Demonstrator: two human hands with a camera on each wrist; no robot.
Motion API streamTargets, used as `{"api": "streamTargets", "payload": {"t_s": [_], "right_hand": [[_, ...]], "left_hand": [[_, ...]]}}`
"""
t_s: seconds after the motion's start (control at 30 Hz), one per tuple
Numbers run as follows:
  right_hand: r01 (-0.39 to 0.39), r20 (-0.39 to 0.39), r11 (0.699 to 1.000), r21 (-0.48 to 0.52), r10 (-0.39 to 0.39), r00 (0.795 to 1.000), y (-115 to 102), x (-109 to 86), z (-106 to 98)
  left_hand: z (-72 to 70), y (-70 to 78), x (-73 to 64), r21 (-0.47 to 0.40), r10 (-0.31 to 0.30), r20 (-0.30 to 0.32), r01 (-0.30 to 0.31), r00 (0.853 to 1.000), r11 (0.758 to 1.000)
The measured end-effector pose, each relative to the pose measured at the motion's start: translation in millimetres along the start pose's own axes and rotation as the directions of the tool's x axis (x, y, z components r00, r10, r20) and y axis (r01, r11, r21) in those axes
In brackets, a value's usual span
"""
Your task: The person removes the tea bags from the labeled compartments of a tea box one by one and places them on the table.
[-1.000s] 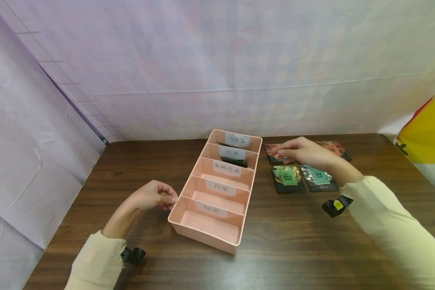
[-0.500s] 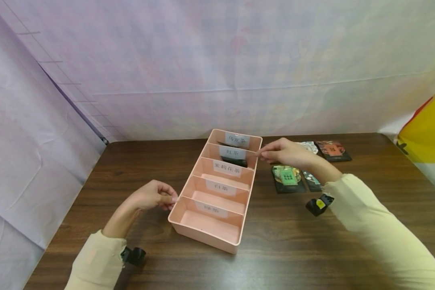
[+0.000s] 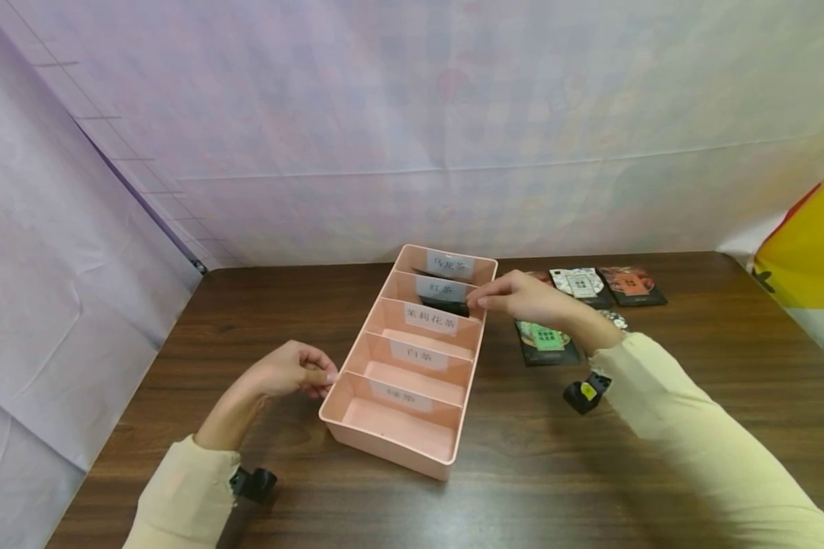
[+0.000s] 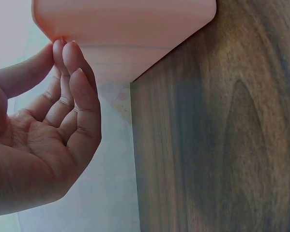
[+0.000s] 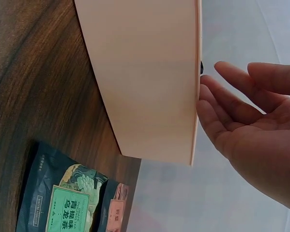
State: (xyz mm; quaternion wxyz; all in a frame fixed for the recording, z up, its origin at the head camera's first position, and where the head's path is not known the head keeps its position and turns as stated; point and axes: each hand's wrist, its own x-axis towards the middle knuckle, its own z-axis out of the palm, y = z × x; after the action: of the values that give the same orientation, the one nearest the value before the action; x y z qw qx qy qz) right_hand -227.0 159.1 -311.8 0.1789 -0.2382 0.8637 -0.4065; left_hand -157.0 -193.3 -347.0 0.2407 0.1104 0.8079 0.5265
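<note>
**Pink box (image 3: pixel 387 453) steadied at the left, right hand (image 3: pixel 539 300) at its far slots**

On the table (image 3: pixel 556 488) stands the box, its 5 compartments labelled toward the person, presumably for easy reading. The left hand (image 3: pixel 284 371) pinches its left edge, likely to stop sliding. The right hand's fingers are loosely extended at the right rim, thumb apart, beside a dark packet (image 3: pixel 446 306) in the 2nd-farthest compartment. Loose packets (image 3: pixel 548 343) lie right of the box, seemingly kept within reach.
</note>
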Motion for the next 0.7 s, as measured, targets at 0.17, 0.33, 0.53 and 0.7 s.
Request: {"api": "streamTargets", "payload": {"t_s": [0.17, 0.33, 0.53, 0.7], "right_hand": [[-0.002, 0.011, 1.000, 0.018, 0.002, 1.000, -1, 1.3, 0], [0.029, 0.010, 1.000, -0.009, -0.029, 1.000, -2, 4.3, 3], [0.036, 0.009, 0.998, -0.049, -0.035, 0.999, -2, 8.3, 7], [0.042, 0.004, 0.996, -0.082, -0.042, 0.999, 0, 10.6, 10]], "left_hand": [[-0.6, -0.5, 0.3, 0.005, 0.004, 0.002, -0.004, 1.000, 1.000], [-0.4, -0.7, 0.1, 0.004, 0.007, 0.002, -0.007, 1.000, 1.000], [0.0, -0.1, -0.4, 0.003, 0.004, -0.002, -0.004, 1.000, 1.000], [0.0, 0.2, -0.4, 0.002, 0.002, -0.003, -0.002, 1.000, 1.000]]}}
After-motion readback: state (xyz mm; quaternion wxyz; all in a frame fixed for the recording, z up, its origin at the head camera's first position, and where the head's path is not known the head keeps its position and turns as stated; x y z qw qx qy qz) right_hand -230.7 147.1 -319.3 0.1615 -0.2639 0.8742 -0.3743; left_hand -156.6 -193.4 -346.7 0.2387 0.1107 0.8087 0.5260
